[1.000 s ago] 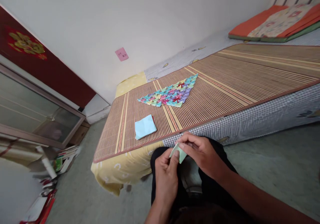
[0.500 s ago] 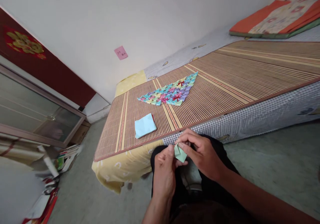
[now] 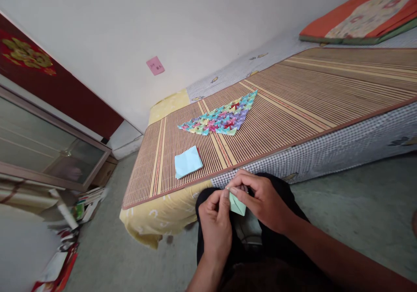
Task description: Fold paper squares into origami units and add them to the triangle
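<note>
A small piece of pale green folded paper (image 3: 237, 204) is pinched between my two hands, above my knees and just off the bed's edge. My left hand (image 3: 215, 216) is closed, thumb and fingers gripping its upper left corner. Thumb and fingers of my right hand (image 3: 262, 198) press on its upper right edge; part of the paper is hidden behind them. On the mat beyond lies a stack of light blue square paper (image 3: 188, 162). Farther back rests a triangular sheet of many-coloured folded paper pieces (image 3: 221, 117).
A striped mat (image 3: 276, 105) covers the bed. Folded orange bedding (image 3: 345, 16) lies at the far right. A pink note (image 3: 155, 65) is stuck to the wall. To the left stand a glass-doored cabinet (image 3: 55, 146) and piled items on the floor (image 3: 104, 235).
My left fingers have drawn in closer to the right ones at the paper's top. The green paper has turned slightly, and a diagonal crease now shows on it.
</note>
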Tool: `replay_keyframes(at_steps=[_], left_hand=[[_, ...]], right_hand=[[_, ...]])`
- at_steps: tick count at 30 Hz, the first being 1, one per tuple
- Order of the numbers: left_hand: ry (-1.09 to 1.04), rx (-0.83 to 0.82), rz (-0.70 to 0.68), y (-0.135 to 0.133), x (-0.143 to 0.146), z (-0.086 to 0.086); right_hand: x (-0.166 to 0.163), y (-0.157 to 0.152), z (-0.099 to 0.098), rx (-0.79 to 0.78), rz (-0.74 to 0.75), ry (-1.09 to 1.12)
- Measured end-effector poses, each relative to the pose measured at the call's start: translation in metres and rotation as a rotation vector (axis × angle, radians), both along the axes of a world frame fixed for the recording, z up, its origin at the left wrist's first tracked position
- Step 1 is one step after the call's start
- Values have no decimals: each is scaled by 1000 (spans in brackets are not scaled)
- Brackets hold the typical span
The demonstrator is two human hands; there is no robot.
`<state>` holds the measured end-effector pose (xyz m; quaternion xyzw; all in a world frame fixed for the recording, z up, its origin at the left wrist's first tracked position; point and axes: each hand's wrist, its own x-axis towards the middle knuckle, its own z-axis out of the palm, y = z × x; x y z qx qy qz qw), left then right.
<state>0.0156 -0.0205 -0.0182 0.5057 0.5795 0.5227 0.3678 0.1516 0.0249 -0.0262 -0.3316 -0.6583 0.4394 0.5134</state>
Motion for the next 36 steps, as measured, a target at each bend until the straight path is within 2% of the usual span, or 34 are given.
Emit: replay_keyframes(at_steps=[5, 8, 11, 13, 17, 20, 24, 27, 30, 36], left_hand=[[85, 6, 57, 3, 2, -1], [-58, -49, 30, 4, -2, 0], [-158, -6, 6, -1, -11, 1], [-70, 32, -48, -7, -17, 2], [139, 123, -174, -15, -21, -1], [183, 166, -170, -15, -17, -2], [52, 50, -64, -12, -16, -1], [-70, -15, 21, -9, -19, -1], [-105, -9, 28, -8, -21, -1], [-49, 63, 30, -8, -17, 4]], right_hand=[[-1, 0, -1, -41, -12, 10], [2, 3, -3, -214, 35, 97], [6, 8, -7, -426, 96, 223], [6, 10, -10, -505, 119, 281], [0, 10, -14, -547, 127, 347], [-3, 9, -12, -515, 114, 315], [6, 6, -6, -411, 126, 266], [16, 3, -6, -349, 211, 289], [22, 0, -8, -308, 270, 258], [19, 2, -5, -104, 158, 152]])
